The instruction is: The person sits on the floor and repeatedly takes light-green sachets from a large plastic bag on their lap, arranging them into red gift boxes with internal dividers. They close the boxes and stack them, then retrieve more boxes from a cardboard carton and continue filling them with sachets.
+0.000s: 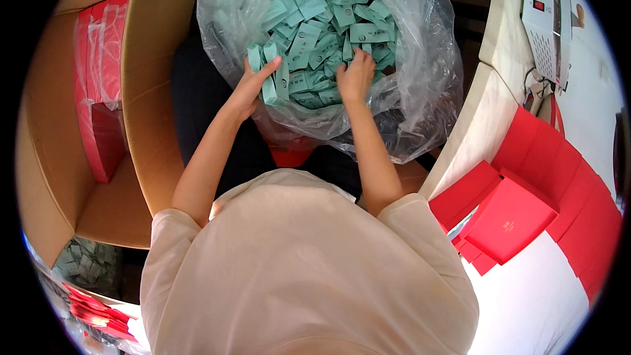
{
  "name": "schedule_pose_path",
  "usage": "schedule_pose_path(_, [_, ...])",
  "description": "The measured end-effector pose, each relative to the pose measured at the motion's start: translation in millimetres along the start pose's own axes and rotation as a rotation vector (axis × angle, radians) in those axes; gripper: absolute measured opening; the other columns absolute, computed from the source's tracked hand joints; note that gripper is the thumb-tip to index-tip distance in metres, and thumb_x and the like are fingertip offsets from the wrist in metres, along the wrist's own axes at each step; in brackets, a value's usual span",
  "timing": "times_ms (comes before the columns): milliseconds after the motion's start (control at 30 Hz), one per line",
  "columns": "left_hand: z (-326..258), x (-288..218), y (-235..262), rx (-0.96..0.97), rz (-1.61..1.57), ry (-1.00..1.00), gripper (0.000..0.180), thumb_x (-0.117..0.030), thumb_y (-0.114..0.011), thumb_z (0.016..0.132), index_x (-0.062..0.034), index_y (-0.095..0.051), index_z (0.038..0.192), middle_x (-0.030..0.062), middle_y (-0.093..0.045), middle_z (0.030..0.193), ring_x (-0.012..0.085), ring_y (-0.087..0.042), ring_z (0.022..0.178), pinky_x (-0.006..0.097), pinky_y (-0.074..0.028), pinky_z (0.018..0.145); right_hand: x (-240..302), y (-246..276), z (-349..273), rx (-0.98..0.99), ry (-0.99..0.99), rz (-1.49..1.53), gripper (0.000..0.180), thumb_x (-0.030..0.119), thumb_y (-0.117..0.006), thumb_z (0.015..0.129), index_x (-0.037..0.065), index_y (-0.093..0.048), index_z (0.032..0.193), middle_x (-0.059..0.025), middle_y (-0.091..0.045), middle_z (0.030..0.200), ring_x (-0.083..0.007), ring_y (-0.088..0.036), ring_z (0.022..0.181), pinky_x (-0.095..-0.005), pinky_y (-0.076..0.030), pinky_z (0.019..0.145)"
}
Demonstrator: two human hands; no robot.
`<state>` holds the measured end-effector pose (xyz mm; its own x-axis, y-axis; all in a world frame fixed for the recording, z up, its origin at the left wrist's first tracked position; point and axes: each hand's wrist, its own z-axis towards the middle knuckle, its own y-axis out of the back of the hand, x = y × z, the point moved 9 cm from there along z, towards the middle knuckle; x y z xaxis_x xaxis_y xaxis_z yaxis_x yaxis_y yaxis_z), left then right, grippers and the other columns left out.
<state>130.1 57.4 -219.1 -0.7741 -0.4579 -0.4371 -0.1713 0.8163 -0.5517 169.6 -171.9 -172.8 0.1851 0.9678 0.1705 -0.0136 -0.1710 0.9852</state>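
Observation:
A large clear plastic bag (424, 46) stands wide at the top in front of me, filled with many small pale green packets (304, 43). At the bag's near left side, my left hand (253, 85) is closed round several upright green packets (275, 79), thumb against the nearest one. My right hand (357, 77) reaches into the pile on the right, its fingers curled down around a green packet (366, 48). Its fingertips are partly hidden among the packets.
To my left stands an open cardboard box (151, 79) holding plastic-wrapped red boxes (102, 52). On the right, a table (483, 92) bears an open red box (509, 217), rows of red boxes (559, 164) and a white machine (547, 23). More packets (89, 263) lie at lower left.

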Motion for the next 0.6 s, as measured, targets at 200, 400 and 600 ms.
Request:
schedule_pose_path(200, [1, 1, -5, 0.047, 0.032, 0.009, 0.083, -0.039, -0.068, 0.084, -0.007, -0.015, 0.139, 0.0124, -0.043, 0.127, 0.0225, -0.05, 0.113, 0.039, -0.044, 0.094, -72, -37, -8, 0.241, -0.107, -0.177, 0.044, 0.009, -0.066, 0.075, 0.006, -0.052, 0.117, -0.0194, -0.053, 0.109, -0.0386, -0.053, 0.102, -0.0475, -0.048, 0.08])
schedule_pose_path(400, [-6, 1, -12, 0.073, 0.065, -0.007, 0.07, -0.037, -0.066, 0.086, -0.0067, -0.025, 0.134, 0.0122, -0.047, 0.124, 0.02, -0.056, 0.105, 0.038, -0.049, 0.087, -39, 25, -9, 0.147, -0.241, 0.371, 0.021, 0.01, -0.056, 0.089, 0.004, -0.051, 0.109, -0.0145, -0.06, 0.094, -0.0309, -0.059, 0.083, -0.0373, -0.047, 0.075])
schedule_pose_path(600, [-37, -3, -50, 0.174, 0.103, -0.062, 0.06, -0.039, -0.059, 0.091, -0.0048, -0.036, 0.135, 0.0108, -0.056, 0.117, 0.0212, -0.058, 0.105, 0.037, -0.049, 0.088, 10, 61, -35, 0.205, -0.434, 1.33, 0.021, 0.02, -0.05, 0.097, 0.006, -0.053, 0.113, -0.0004, -0.057, 0.095, -0.0098, -0.05, 0.086, -0.0259, -0.042, 0.08])
